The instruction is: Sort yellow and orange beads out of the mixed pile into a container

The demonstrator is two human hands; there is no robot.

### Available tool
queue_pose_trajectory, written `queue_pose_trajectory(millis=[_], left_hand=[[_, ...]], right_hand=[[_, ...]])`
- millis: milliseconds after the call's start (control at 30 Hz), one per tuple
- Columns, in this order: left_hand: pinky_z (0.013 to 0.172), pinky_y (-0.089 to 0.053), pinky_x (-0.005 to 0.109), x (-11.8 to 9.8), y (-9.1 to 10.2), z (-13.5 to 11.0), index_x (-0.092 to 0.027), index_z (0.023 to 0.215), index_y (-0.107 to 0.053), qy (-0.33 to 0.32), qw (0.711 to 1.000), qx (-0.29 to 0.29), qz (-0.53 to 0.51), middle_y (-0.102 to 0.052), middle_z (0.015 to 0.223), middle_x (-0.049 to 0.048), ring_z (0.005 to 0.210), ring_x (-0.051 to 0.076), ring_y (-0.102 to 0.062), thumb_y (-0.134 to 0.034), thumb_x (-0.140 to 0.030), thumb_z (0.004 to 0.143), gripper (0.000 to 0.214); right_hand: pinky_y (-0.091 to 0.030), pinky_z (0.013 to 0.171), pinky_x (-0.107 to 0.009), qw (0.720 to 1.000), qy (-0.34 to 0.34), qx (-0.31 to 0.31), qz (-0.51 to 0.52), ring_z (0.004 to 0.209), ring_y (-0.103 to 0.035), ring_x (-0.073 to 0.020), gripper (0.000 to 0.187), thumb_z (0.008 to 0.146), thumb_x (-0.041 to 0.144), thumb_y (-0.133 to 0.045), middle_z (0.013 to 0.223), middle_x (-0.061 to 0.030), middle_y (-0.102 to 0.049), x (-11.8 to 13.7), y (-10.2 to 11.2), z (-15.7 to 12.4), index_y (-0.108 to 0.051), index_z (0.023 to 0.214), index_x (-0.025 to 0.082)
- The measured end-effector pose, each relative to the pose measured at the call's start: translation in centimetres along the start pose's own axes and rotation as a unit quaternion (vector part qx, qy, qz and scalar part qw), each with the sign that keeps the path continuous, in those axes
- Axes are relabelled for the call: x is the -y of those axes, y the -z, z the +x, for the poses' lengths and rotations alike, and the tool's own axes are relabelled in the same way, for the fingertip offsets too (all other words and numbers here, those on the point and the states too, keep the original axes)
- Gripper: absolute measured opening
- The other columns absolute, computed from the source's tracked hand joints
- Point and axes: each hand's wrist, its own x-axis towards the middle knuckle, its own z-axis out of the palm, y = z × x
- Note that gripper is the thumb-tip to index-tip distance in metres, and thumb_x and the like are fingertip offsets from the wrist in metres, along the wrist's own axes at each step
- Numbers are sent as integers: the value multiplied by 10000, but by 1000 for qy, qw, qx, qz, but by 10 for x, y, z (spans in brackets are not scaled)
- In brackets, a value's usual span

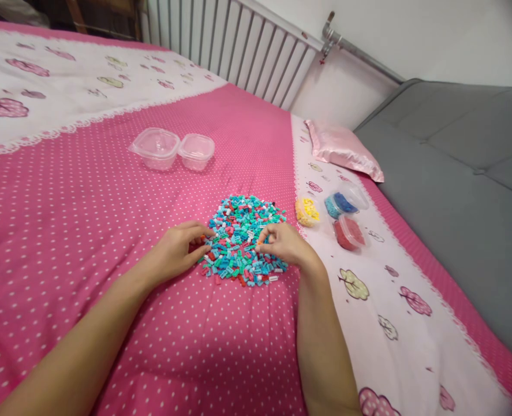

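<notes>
A heap of small toy building bricks lies on the pink bedspread, mostly teal, blue and green with red, pink and white ones mixed in. My left hand reaches in at the heap's left edge, fingers curled, thumb and forefinger a little apart. An orange brick shows at its fingers and seems held there. Over the right side of the heap, my right hand pinches another small orange brick between thumb and forefinger. The curled fingers partly hide both pieces.
Two clear plastic tubs stand beyond the heap to the left. On the right are tubs of yellow bricks, blue bricks and red bricks. Farther back are a pink pillow, grey headboard and white radiator.
</notes>
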Motion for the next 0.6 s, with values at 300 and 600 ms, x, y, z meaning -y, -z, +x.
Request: queue_pose_trajectory(millis=[300,600], left_hand=[[712,-479,281,0,0,-1,-137,1022,-635,4,1000,5,-9,-635,916,67,753,151,-594,-504,-308,844,279],[679,-480,296,2,-3,-2,-118,1082,-576,37,998,-40,-7,-624,862,62,717,159,-582,-499,-268,780,346]], right_hand=[[-315,394,-93,786,-3,13,618,589,-500,-47,169,704,205,-735,749,28,-569,14,8,2,-586,777,177],[-430,460,-108,748,-52,-5,661,556,-512,-50,79,769,175,-651,694,32,-558,15,2,10,-588,817,166]])
